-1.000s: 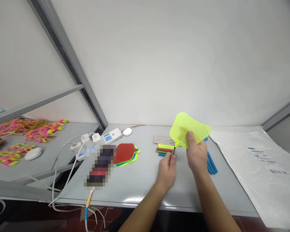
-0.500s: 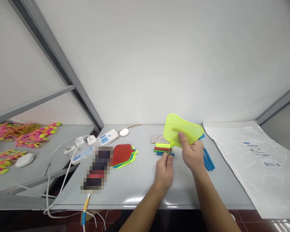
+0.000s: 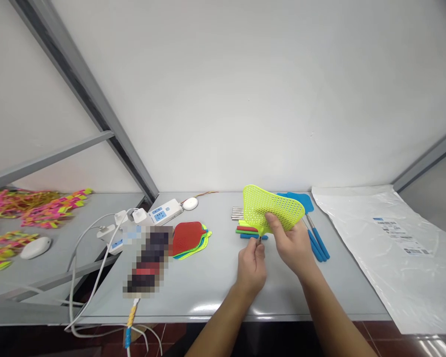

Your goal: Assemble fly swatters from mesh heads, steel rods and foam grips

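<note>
Above the glossy grey tabletop [image 3: 208,290], a yellow-green perforated plastic swatter head [image 3: 269,203] is hanging between the person's two hands. The right hand [image 3: 290,247] is gripping it by the side, thumb lying across the mesh, while the left hand [image 3: 251,265] is pinching a slim metal rod [image 3: 259,241] just below its neck. From where I'm standing, rod and neck are meeting, though I cannot tell how firmly. Beyond the hands, shiny silver rods [image 3: 237,213] and narrow coloured tubes [image 3: 247,229] are lying loose. To the left, a stack of red, blue and yellow-green perforated heads [image 3: 188,237] is lying without rods. On the right, blue swatters with metal shafts and blue handles [image 3: 305,201] are looking complete; I'm judging the yellow-green piece partway along, and the stacked heads are apparently awaiting their turn.
</note>
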Available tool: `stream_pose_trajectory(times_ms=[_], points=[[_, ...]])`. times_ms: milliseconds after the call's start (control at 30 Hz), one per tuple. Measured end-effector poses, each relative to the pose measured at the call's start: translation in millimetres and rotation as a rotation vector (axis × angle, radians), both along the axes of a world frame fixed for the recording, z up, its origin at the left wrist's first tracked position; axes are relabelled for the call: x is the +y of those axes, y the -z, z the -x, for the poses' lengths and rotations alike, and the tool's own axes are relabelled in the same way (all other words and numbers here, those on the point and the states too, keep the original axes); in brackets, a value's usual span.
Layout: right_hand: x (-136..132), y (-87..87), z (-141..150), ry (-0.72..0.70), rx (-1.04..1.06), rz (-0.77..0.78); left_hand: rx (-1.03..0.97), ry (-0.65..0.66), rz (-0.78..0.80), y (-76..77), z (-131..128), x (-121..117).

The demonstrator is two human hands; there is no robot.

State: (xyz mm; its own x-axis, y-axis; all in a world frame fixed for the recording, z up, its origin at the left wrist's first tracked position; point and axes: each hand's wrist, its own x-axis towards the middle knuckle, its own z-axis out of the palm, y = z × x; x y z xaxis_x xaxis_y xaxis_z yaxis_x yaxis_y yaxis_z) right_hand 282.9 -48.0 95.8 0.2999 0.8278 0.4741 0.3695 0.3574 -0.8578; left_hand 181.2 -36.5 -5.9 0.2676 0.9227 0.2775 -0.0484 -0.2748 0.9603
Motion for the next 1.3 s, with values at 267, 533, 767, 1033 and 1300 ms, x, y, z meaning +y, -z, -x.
stream_pose_trajectory(times_ms=[267, 533, 767, 1033, 1300], points=[[6.3, -12.3, -18.7, -0.007, 0.014, 0.009, -0.034, 0.14, 0.116, -29.3, 2.3, -1.7], [22.7, -25.3, -30.0, -0.18, 0.233, 0.057, -0.379, 0.569, 0.632, -65.0, 0.6, -14.5], [20.7, -1.5, -33.7, -0.18, 0.397, 0.138, -0.416, 0.745, 0.812, -61.3, 8.9, -10.7], [-15.9, 49.8, -22.4, -0.117, 0.319, 0.281, -0.405, 0.151, 0.421, -43.4, -11.6, -13.2], [-55.0, 72.4, 1.7, -0.11, -0.054, 0.377, -0.404, 0.027, 0.516, -32.3, -17.6, -20.0]])
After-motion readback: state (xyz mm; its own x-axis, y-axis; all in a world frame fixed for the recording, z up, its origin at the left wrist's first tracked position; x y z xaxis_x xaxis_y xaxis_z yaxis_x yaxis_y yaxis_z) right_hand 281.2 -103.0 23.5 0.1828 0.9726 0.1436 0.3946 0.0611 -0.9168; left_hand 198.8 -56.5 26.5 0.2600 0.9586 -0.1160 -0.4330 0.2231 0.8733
